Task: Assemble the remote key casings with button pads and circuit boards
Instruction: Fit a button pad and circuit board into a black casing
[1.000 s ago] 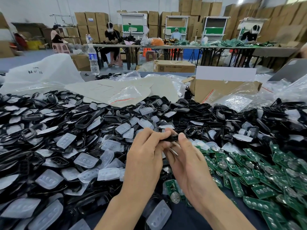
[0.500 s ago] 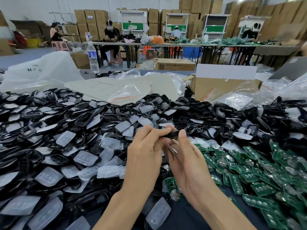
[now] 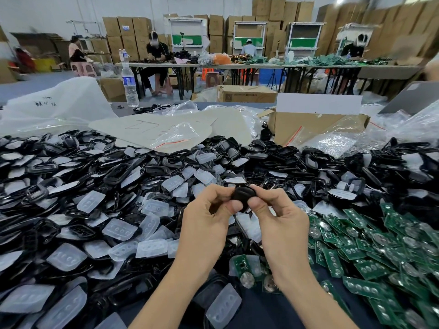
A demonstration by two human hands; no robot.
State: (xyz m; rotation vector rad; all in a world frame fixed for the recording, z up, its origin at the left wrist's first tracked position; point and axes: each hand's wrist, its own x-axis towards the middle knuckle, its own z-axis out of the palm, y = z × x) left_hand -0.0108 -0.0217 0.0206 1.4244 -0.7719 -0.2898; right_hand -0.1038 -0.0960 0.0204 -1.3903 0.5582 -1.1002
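One black casing (image 3: 244, 195) between left hand (image 3: 206, 225) and right hand (image 3: 283, 225), both pinching it. Clear pads (image 3: 120, 230) left, green boards (image 3: 370, 269) right (too many to count).

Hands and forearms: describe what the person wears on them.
The left hand and right hand are bare: no gloves, rings or wristbands show. The left forearm and right forearm are uncovered to the frame's lower edge; no sleeve shows.

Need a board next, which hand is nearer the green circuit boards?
Right. The right hand is just left of the green circuit boards; the left hand lies farther left.
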